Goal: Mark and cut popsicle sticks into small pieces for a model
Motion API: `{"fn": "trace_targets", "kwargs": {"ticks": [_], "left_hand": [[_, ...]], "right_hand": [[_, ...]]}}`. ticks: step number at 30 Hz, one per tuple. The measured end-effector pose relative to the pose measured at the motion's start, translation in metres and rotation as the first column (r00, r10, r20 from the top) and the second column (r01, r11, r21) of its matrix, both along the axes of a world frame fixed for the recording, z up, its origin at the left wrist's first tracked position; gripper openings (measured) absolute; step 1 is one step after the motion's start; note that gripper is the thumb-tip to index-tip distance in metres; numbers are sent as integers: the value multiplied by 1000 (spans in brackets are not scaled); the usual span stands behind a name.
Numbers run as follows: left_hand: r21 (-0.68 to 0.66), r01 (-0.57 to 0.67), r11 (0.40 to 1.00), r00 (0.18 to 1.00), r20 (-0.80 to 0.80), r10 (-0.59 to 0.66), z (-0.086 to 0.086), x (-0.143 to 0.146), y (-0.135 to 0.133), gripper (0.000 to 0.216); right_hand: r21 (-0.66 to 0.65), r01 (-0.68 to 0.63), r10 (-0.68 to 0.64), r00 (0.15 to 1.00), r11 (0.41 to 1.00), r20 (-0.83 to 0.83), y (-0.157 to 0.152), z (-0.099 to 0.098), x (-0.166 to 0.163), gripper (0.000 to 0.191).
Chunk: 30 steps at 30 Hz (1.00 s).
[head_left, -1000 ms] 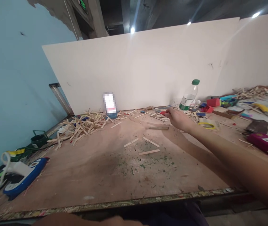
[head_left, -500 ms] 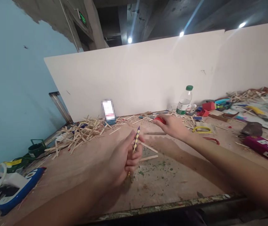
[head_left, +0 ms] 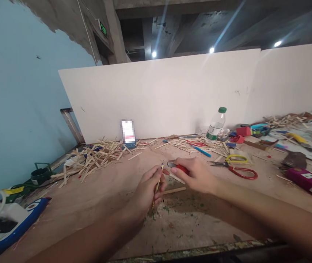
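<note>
Yellow-striped pencil (head_left: 158, 182): is standing nearly upright, tip up, over the middle of the plywood table (head_left: 90, 204).
Left grip: the left hand (head_left: 147, 191) is clamping thumb and fingers around the pencil's lower shaft.
Right grip: the right hand (head_left: 197, 175) is wrapping around a red cutter (head_left: 182, 168), whose metal nose is pointing left, just beside the pencil tip; I cannot tell whether they are touching.
Hands: are meeting close together, almost knuckle to knuckle.
Underneath: flat wooden sticks (head_left: 174, 190) are lying on the table below the hands.
Right side: red-handled scissors (head_left: 238, 171) are lying near a yellow ring (head_left: 236, 158).
Back left: a stick pile (head_left: 92, 155) is sprawling before the white board (head_left: 158, 95).
Back right: a plastic bottle (head_left: 216, 124) is standing by the board.
Left edge: a blue-and-white glue gun (head_left: 13, 223) is resting there.
</note>
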<state>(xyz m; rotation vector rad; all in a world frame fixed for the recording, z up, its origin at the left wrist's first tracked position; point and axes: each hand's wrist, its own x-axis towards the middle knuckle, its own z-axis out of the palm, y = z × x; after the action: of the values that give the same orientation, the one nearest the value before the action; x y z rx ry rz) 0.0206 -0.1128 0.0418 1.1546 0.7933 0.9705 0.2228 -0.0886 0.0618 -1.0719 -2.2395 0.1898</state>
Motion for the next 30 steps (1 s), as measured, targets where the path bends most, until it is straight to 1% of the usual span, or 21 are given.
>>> {"fn": "trace_targets", "kwargs": {"ticks": [5, 13, 20, 25, 30], "left_hand": [[5, 54, 999, 998, 11, -54, -3, 1, 0, 56], [-29, 52, 998, 999, 16, -52, -1, 0, -2, 56], [-13, 51, 999, 998, 21, -51, -4, 0, -1, 54], [38, 40, 998, 999, -24, -39, -4, -1, -2, 50], [73, 25, 997, 997, -69, -20, -6, -1, 2, 52]], "right_hand": [[65, -34, 31, 999, 997, 40, -5, 0, -3, 39], [123, -41, 35, 998, 992, 51, -6, 0, -4, 40], [133, -44, 37, 998, 990, 60, -6, 1, -4, 40], [119, -34, 29, 998, 992, 49, -8, 2, -4, 41], [134, -10, 6, 1000, 991, 30, -10, 3, -7, 40]]}}
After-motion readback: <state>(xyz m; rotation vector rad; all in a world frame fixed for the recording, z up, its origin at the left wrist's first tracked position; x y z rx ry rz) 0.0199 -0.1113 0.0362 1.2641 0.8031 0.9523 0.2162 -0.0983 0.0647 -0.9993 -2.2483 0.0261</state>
